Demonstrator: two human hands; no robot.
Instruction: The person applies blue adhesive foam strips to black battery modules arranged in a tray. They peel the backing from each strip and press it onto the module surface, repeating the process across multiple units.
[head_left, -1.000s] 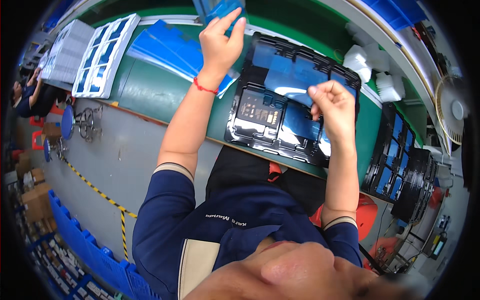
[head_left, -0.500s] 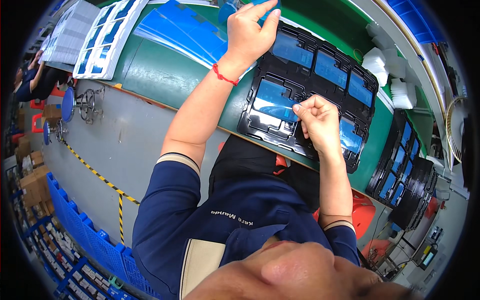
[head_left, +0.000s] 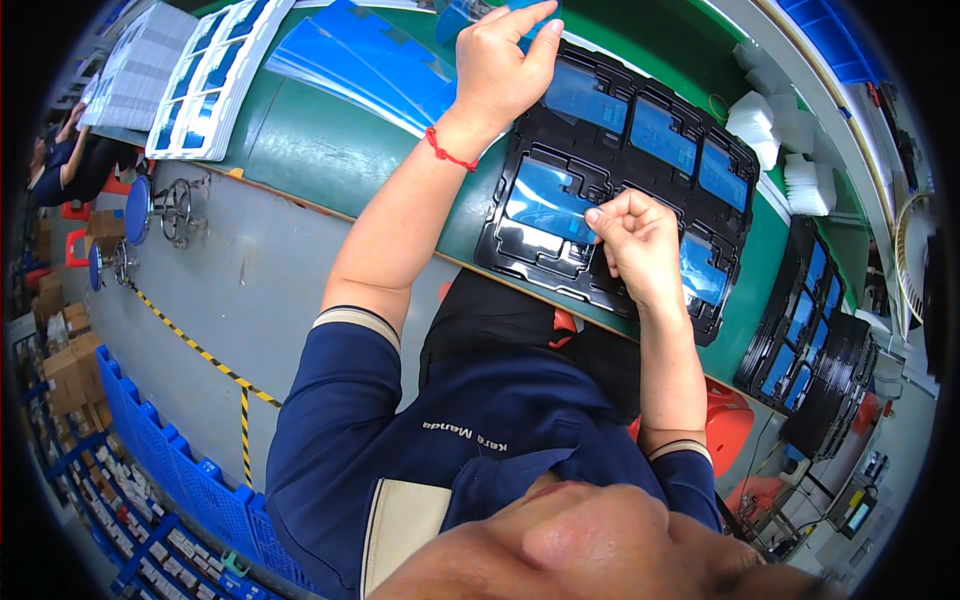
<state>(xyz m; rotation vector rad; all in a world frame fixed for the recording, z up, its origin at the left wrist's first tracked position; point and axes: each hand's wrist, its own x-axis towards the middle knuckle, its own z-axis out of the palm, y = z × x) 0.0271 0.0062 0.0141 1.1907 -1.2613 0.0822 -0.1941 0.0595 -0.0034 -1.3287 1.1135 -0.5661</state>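
Right hand [head_left: 640, 238]: my thumb and fingertip pinch together at the near-right edge of a blue film [head_left: 543, 196].
Film: just left of those fingertips, over a pocket of the black tray [head_left: 528, 250] that spreads under and beyond my hand.
Left hand [head_left: 508, 62]: raised beyond and left of my right, finger and thumb apart; I cannot tell whether it grips the blue plastic there.
Handling: I'd best keep to the edge, pull low and evenly, and avoid creasing the film.
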